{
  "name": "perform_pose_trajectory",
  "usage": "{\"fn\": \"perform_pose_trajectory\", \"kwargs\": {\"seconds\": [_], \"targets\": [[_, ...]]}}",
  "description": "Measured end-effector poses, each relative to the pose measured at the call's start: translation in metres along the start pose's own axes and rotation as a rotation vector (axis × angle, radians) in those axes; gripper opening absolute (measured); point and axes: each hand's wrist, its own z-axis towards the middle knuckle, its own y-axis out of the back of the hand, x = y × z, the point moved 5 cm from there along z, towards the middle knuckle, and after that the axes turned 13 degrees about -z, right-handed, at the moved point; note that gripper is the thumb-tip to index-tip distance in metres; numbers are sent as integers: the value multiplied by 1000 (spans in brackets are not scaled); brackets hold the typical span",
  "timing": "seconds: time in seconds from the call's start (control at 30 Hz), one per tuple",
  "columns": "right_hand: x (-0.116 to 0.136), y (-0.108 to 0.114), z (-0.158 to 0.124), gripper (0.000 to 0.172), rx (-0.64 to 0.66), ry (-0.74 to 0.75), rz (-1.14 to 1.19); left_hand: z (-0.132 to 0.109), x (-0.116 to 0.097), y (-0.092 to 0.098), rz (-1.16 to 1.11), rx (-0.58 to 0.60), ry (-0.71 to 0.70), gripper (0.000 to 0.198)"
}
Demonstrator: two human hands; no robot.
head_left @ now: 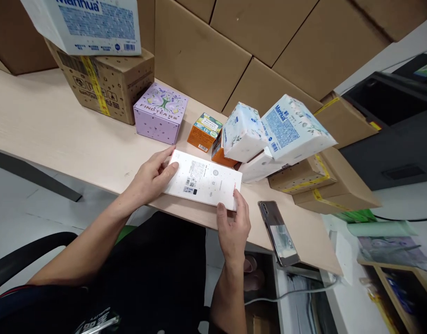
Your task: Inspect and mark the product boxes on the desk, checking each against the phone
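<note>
A flat white box point(208, 185) with small printed labels and a barcode lies at the front edge of the desk, between my two hands. My left hand point(152, 176) grips its left end, the thumb on top and the fingers round the far side. At the right end, my right hand point(233, 222) holds the near corner between thumb and fingers. Just behind the white box stand an orange and green box point(204, 132) and a second orange box point(220, 153), partly hidden by a tissue pack point(244, 132).
A purple tea box point(160, 113) and a brown carton point(107, 88) with a tissue pack point(98, 28) on top stand at the back left. To the right are another tissue pack point(293, 130), stacked cartons point(325, 181) and a phone point(278, 232). Large cartons point(199, 46) wall the back.
</note>
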Motion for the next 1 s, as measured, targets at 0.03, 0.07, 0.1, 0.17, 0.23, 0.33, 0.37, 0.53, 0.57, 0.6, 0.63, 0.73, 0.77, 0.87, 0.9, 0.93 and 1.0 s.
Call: {"fn": "perform_pose_trajectory", "kwargs": {"seconds": [0.03, 0.07, 0.1, 0.17, 0.23, 0.33, 0.37, 0.53, 0.57, 0.6, 0.63, 0.73, 0.77, 0.87, 0.9, 0.93, 1.0], "targets": [[0, 1, 0, 55, -7, 16, 4, 0, 0, 2, 30, -12, -21, 71], [0, 2, 0, 57, -6, 33, 8, 0, -2, 4, 47, -17, -42, 71], [0, 3, 0, 60, 3, 48, 13, 0, -5, 5, 55, -15, -61, 70], [0, 4, 0, 63, 35, 67, 22, -1, -11, 7, 49, -7, -85, 65], [-1, 5, -1, 60, 63, 71, 48, -1, -15, 7, 0, -3, -93, 55], [-6, 4, -4, 58, 51, 45, 131, -1, -14, 8, -173, -50, -42, 42], [-8, 3, -5, 58, 39, 27, 166, -1, -11, 9, -238, -73, -15, 40], [-20, -1, -10, 57, -14, -92, 352, 2, 3, 8, -506, -76, 58, 44], [-20, -1, -10, 54, -29, -112, 388, 2, 5, 7, -534, -61, 72, 47], [-21, 0, -9, 49, -45, -131, 424, 2, 6, 6, -549, -45, 89, 52], [-21, 1, -8, 44, -60, -153, 460, 2, 8, 4, -551, -27, 106, 57], [-21, 2, -4, 38, -82, -242, 562, 0, 10, 1, -507, 57, 133, 75], [-21, 2, -3, 39, -81, -267, 593, -1, 12, 1, -483, 91, 138, 80], [-22, 2, 0, 42, -80, -290, 639, -2, 16, 2, -438, 191, 105, 91], [-22, 2, 0, 42, -80, -290, 636, -2, 16, 3, -435, 238, 76, 95], [-22, 2, 0, 42, -79, -294, 625, -3, 14, 2, -420, 295, 41, 99], [-24, 2, -1, 41, -83, -312, 593, -6, 8, 3, -270, 372, -80, 106]]}}
